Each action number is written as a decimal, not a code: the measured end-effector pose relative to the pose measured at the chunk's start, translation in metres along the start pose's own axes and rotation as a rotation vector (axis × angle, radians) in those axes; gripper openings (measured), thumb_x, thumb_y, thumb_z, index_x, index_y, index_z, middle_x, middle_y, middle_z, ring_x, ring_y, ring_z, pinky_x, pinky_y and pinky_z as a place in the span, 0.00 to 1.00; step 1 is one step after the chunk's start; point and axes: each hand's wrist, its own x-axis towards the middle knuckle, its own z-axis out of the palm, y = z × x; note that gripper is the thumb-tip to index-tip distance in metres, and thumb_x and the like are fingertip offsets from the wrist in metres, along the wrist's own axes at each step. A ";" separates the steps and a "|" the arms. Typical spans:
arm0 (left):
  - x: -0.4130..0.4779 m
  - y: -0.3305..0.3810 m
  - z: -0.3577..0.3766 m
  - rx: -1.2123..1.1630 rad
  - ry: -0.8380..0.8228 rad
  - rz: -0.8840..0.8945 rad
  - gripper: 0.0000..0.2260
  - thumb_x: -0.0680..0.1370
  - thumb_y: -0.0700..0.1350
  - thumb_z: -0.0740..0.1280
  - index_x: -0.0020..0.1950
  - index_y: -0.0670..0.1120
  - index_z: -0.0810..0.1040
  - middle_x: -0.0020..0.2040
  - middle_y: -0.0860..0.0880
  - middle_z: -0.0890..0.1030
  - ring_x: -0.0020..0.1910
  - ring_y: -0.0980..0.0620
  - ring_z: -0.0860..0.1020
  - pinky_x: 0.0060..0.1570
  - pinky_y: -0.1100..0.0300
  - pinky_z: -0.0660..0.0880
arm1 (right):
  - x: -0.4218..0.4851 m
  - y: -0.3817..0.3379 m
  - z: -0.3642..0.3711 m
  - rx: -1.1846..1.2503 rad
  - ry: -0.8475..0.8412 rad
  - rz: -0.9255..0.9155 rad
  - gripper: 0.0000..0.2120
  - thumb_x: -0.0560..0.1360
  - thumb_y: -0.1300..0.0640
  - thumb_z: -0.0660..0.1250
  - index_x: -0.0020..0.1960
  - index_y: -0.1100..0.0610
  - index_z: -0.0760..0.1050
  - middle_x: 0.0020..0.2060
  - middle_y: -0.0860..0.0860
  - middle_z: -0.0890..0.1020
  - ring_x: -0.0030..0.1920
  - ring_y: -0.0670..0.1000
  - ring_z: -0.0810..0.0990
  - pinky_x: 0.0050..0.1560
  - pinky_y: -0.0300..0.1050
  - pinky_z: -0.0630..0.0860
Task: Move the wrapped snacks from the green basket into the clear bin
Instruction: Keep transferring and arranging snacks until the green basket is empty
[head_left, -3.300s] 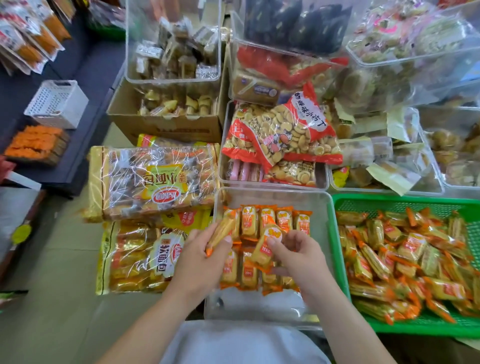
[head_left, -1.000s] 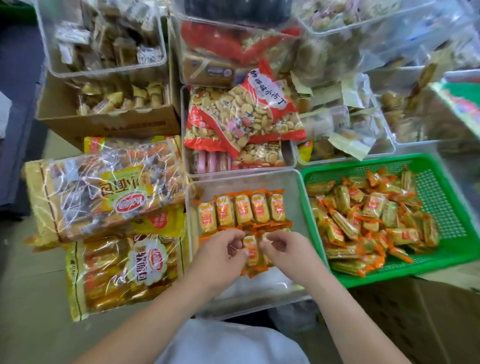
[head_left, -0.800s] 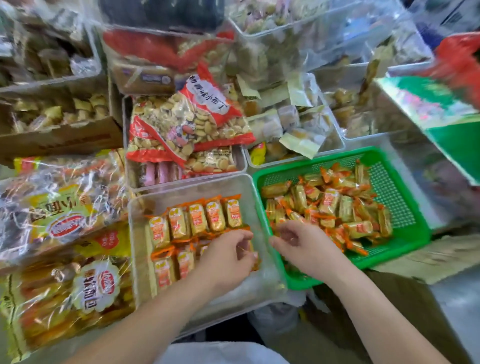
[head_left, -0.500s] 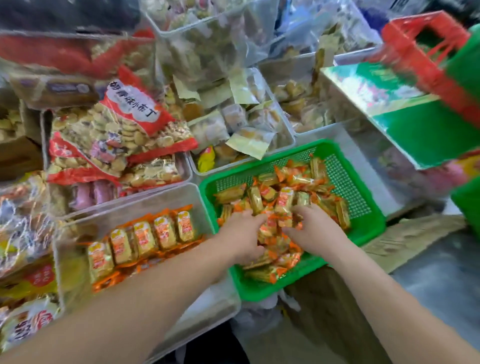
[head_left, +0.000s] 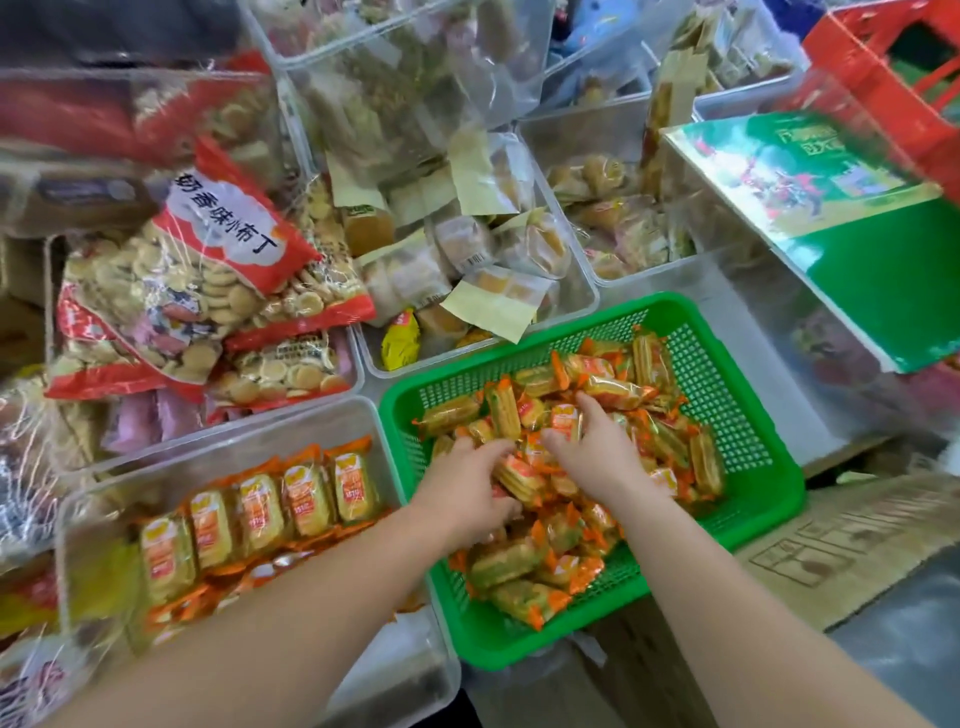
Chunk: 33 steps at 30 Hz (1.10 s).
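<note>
the left hand (head_left: 462, 488) curls round a few wrapped snacks (head_left: 670, 441) heaped in the green basket (head_left: 769, 499); the right hand (head_left: 597, 452) lies on the heap, grip unclear. likely gathering a handful for the clear bin (head_left: 93, 525) alongside, already holding neat rows.

In my feed the bin (head_left: 405, 670) sits left, with the basket (head_left: 737, 395) touching its right side. Rows of snacks (head_left: 260, 509) lie in the bin, and the left hand (head_left: 462, 493) and right hand (head_left: 597, 457) are on the wrapped snacks (head_left: 519, 566) piled in the basket. A biscuit bag (head_left: 208, 270) lies behind the bin.
</note>
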 end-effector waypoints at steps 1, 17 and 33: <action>0.000 -0.001 0.004 -0.145 0.041 -0.030 0.44 0.69 0.58 0.77 0.81 0.63 0.60 0.73 0.46 0.68 0.73 0.41 0.71 0.72 0.50 0.71 | 0.001 0.000 0.004 -0.003 -0.001 0.006 0.38 0.81 0.43 0.67 0.84 0.50 0.54 0.77 0.54 0.70 0.74 0.59 0.71 0.68 0.54 0.72; 0.014 0.018 -0.001 -0.683 0.086 -0.016 0.48 0.61 0.65 0.81 0.76 0.73 0.61 0.73 0.53 0.72 0.74 0.53 0.71 0.76 0.48 0.69 | -0.027 0.007 0.001 0.560 0.042 -0.058 0.35 0.81 0.56 0.70 0.79 0.32 0.59 0.70 0.47 0.74 0.68 0.49 0.77 0.65 0.55 0.80; -0.042 0.029 -0.020 -0.644 0.156 0.185 0.48 0.66 0.61 0.83 0.78 0.75 0.57 0.76 0.58 0.68 0.75 0.59 0.69 0.76 0.53 0.68 | -0.085 -0.011 0.000 0.885 0.010 -0.103 0.34 0.80 0.52 0.71 0.79 0.33 0.60 0.69 0.44 0.75 0.65 0.41 0.78 0.61 0.52 0.79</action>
